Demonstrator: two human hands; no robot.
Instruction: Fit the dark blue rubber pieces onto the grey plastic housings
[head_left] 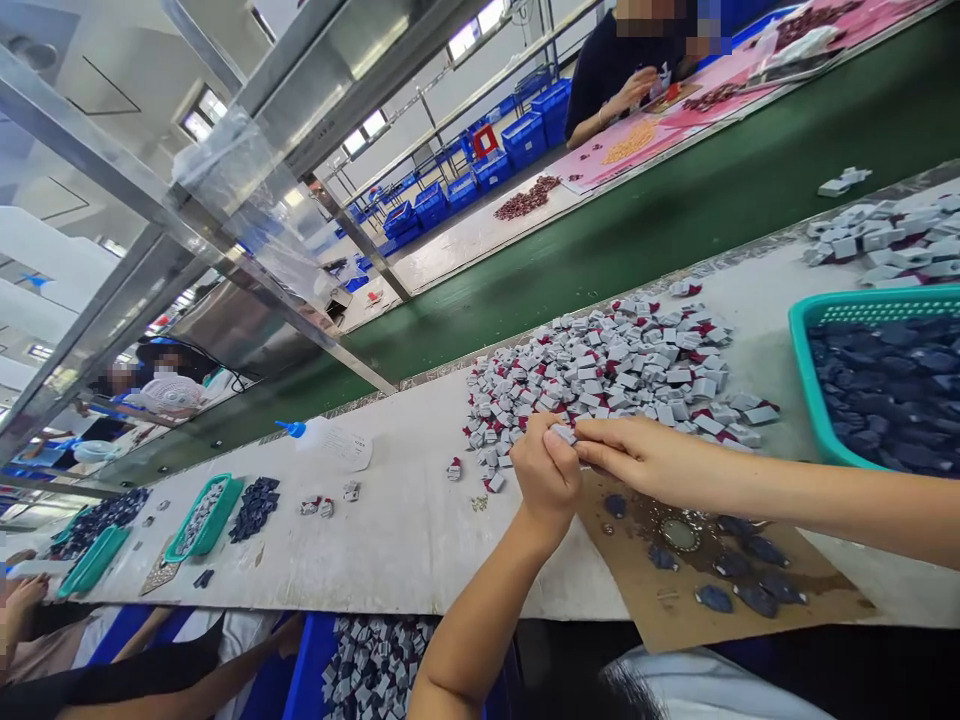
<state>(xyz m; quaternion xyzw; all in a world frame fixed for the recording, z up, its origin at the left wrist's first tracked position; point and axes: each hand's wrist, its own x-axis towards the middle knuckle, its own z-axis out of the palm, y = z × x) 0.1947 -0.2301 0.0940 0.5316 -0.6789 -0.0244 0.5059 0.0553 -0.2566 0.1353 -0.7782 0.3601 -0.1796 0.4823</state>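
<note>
Fingers [559,440] of both hands are meeting over the near edge of the big heap, pinching one small grey part [564,433] between them; the left hand [546,478] is curling tight around its side of the piece while the right hand [637,455] is nipping the other end with thumb and forefinger. That piece is looking light, hard and stiff, a moulded bit with flat faces, so I'd judge the flat sides are the place to grip it, and it should not crush. It is sitting just above the desk [390,530], right at the fringe of the pile of grey-and-red parts [615,365]. Off to the right, a teal basket [806,370] is holding dark blue pieces [892,390]. Below the hands, a brown cardboard sheet [817,590] is carrying a few loose dark blue ones. Under the desk edge, a blue bin [307,670] is filling with grey parts. Further left, a green tray [225,505] is holding small pale pieces.
</note>
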